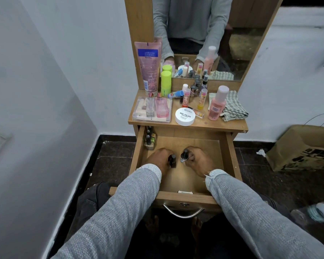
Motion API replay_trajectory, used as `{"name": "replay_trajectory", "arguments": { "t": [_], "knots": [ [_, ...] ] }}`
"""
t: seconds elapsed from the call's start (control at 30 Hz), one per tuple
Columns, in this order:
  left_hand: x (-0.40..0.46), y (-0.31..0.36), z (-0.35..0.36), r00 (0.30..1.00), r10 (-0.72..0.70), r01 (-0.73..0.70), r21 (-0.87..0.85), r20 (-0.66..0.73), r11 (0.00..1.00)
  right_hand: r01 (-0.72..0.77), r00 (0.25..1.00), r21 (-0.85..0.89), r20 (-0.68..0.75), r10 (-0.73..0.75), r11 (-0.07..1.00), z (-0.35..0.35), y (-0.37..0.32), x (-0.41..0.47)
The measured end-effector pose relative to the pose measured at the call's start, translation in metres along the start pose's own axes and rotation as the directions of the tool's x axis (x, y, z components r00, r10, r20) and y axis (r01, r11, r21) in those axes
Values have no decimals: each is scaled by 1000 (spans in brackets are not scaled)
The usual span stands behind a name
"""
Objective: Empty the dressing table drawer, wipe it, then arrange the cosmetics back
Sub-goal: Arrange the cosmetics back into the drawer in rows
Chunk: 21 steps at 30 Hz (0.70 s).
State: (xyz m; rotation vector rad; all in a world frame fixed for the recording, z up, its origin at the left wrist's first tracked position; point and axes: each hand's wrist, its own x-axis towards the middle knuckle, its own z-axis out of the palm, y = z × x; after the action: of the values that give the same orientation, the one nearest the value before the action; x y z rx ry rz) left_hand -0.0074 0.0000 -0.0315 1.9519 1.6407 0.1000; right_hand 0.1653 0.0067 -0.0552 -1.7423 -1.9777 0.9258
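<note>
Both hands are inside the open drawer (221, 146), each curled around a small nail polish bottle. The left hand (160, 157) grips a dark bottle (172, 161) with a dark cap, held upright just left of the drawer's middle; the right hand (196, 159) grips a blue-and-white bottle (184, 157) with a dark cap, tilted slightly, just beside the first. Whether either bottle touches the drawer floor cannot be told. Grey knitted sleeves (120, 212) cross the drawer's front edge above the metal handle (183, 214). In the drawer's far left corner stands a cluster of nail polish bottles (149, 138), against the left wall. On the dressing table top (204, 124), near the front edge, lie a white round nail polish remover tub (185, 116) at the middle and a clear tray (151, 110) of perfume bottles at the left corner. A pink bottle (217, 103) stands toward the right edge, just beside a folded checked cloth (234, 107). At the back left stand a pink tube (149, 66) and a green-capped stick (166, 81); small bottles and lip balms (195, 94) crowd the middle. A mirror (213, 34) rises behind. A brown paper bag (303, 148) sits on the floor to the right.
</note>
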Motion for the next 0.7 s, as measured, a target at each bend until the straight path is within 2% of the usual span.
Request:
{"name": "replay_trajectory", "arguments": {
  "t": [0.37, 0.7],
  "knots": [
    [-1, -1, 2, 999, 10, -8, 59, -41, 998, 38, 999, -24, 7, -38, 999, 0, -2, -2],
    [1, -4, 2, 1000, 7, -6, 73, -15, 997, -10, 999, -33, 44, 11, 999, -5, -8, -7]
  ]
}}
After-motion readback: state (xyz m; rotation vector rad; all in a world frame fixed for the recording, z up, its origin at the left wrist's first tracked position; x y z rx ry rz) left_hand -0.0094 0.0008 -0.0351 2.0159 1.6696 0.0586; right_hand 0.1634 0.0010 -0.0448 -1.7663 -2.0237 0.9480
